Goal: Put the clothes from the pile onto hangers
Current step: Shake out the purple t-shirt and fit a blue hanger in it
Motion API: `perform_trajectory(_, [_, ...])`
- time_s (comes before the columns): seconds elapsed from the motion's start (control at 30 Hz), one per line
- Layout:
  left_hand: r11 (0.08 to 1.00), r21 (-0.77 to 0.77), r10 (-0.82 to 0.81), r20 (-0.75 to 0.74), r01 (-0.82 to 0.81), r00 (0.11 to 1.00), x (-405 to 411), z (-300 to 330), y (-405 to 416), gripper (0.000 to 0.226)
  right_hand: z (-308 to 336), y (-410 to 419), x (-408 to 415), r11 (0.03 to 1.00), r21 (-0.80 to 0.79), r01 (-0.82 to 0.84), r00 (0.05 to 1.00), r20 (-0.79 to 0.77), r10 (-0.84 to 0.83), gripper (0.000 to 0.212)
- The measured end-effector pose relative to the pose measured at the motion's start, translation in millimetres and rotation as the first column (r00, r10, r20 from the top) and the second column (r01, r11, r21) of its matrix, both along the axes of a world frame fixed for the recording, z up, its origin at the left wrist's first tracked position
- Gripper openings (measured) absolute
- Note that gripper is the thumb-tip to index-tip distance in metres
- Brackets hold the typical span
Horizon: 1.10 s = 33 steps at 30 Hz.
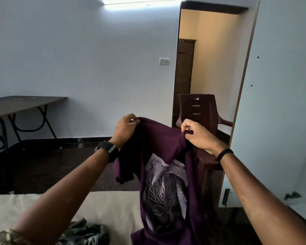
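A dark purple T-shirt [164, 142] with a pale grey print hangs in front of me, held up by its top edge. My left hand [125, 128] pinches the shirt's left upper corner. My right hand [197, 134] pinches the right upper corner, about a shirt's width away. The shirt's lower part drapes down onto the cream-covered bed [106, 207]. A crumpled grey-green garment [86, 233] lies on the bed near the bottom edge. No hanger is in view.
A dark brown plastic chair [203, 110] stands just behind the shirt by an open doorway [210, 68]. A white cupboard door [276, 103] stands open on the right. A folding table [19, 105] is at the far left against the wall.
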<state>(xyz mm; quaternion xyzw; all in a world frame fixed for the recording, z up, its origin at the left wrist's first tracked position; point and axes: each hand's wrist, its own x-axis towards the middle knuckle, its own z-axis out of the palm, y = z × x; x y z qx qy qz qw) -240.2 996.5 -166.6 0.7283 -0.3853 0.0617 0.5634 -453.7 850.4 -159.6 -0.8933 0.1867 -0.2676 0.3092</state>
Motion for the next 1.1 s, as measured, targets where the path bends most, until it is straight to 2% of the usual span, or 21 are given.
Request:
perform_trajectory(0.07, [0.993, 0.032, 0.113, -0.019, -0.113, 0.993, 11.1, 0.2, 7.3, 0.010, -5.8, -3.2, 1.6, 0.994, 0.102, -0.036, 0.999, 0.033, 0.033, 0.016])
perform_trajectory(0.13, [0.957, 0.168, 0.237, 0.012, -0.235, 0.972, 21.4, -6.0, 16.2, 0.019, -10.3, -5.8, 5.5, 0.989, 0.140, -0.039, 0.998, 0.059, 0.031, 0.009])
perform_trajectory(0.2, [0.881, 0.389, 0.246, 0.110, -0.269, 0.963, 29.2, -15.6, 21.9, 0.024, -12.1, -5.2, 12.5, 0.988, 0.148, -0.046, 0.997, 0.069, 0.036, 0.007])
perform_trajectory(0.23, [0.844, 0.481, 0.187, 0.149, -0.237, 0.971, 29.7, -19.6, 20.7, 0.027, -12.3, -3.7, 15.9, 0.989, 0.142, -0.052, 0.997, 0.059, 0.044, 0.007])
perform_trajectory(0.27, [0.839, 0.521, 0.092, 0.153, -0.159, 0.984, 28.1, -22.7, 18.6, 0.032, -11.9, -1.0, 20.4, 0.990, 0.129, -0.055, 0.998, 0.044, 0.050, 0.010])
perform_trajectory(0.33, [0.855, 0.499, -0.185, 0.045, 0.138, 0.982, 16.7, -27.8, 8.9, 0.048, -11.2, 6.5, 29.0, 0.990, 0.108, -0.088, 0.996, 0.017, 0.086, 0.012])
perform_trajectory(0.37, [0.832, 0.463, -0.322, -0.043, 0.305, 0.946, 7.4, -28.0, 3.7, 0.057, -10.6, 10.9, 32.2, 0.986, 0.108, -0.126, 0.992, 0.012, 0.126, 0.011])
perform_trajectory(0.43, [0.716, 0.422, -0.516, -0.216, 0.556, 0.829, -13.5, -24.8, -2.6, 0.064, -8.9, 18.0, 36.8, 0.966, 0.141, -0.215, 0.977, 0.031, 0.212, 0.013])
perform_trajectory(0.53, [0.509, 0.454, -0.661, -0.339, 0.732, 0.670, -31.9, -20.1, -5.4, 0.042, -4.4, 21.8, 36.3, 0.941, 0.166, -0.294, 0.956, 0.062, 0.288, 0.014])
perform_trajectory(0.6, [0.472, 0.467, -0.679, -0.349, 0.748, 0.646, -33.0, -21.0, -7.2, 0.024, -1.6, 18.8, 32.0, 0.934, 0.144, -0.328, 0.945, 0.064, 0.322, 0.014])
perform_trajectory(0.67, [0.571, 0.425, -0.641, -0.304, 0.703, 0.705, -29.7, -18.2, -8.5, 0.008, -0.1, 13.6, 24.3, 0.935, 0.111, -0.338, 0.941, 0.047, 0.335, 0.015])
perform_trajectory(0.7, [0.669, 0.408, -0.593, -0.211, 0.622, 0.777, -24.9, -14.0, -9.5, 0.009, 0.4, 10.2, 20.0, 0.936, 0.093, -0.338, 0.941, 0.032, 0.337, 0.014])
perform_trajectory(0.77, [0.854, 0.356, -0.415, 0.025, 0.380, 0.910, -13.3, -1.5, -9.4, 0.026, 0.9, 4.0, 11.9, 0.940, 0.056, -0.337, 0.941, -0.019, 0.339, 0.013])
perform_trajectory(0.83, [0.938, 0.306, -0.235, 0.215, 0.163, 0.948, -6.5, 13.0, -5.7, 0.026, 0.9, -1.2, 9.6, 0.944, -0.024, -0.329, 0.938, -0.123, 0.323, 0.017])
perform_trajectory(0.9, [0.964, 0.266, -0.094, 0.390, -0.014, 0.916, -6.3, 26.5, -4.0, 0.027, -1.8, -6.6, 13.3, 0.943, -0.178, -0.280, 0.928, -0.302, 0.218, 0.020])
perform_trajectory(0.97, [0.963, 0.215, 0.047, 0.466, -0.165, 0.884, -8.4, 41.3, 0.5, 0.024, -8.6, -13.4, 16.8, 0.927, -0.324, -0.188, 0.910, -0.413, 0.041, 0.021])
perform_trajectory(1.03, [0.933, 0.238, 0.123, 0.493, -0.270, 0.861, -1.8, 58.0, 5.9, 0.020, -11.1, -19.6, 15.9, 0.908, -0.414, -0.070, 0.920, -0.379, -0.102, 0.023])
perform_trajectory(1.1, [0.904, 0.363, 0.033, 0.469, -0.226, 0.883, 8.8, 75.5, 13.1, 0.026, -1.1, -24.1, 11.5, 0.905, -0.424, 0.027, 0.942, -0.293, -0.165, 0.024])
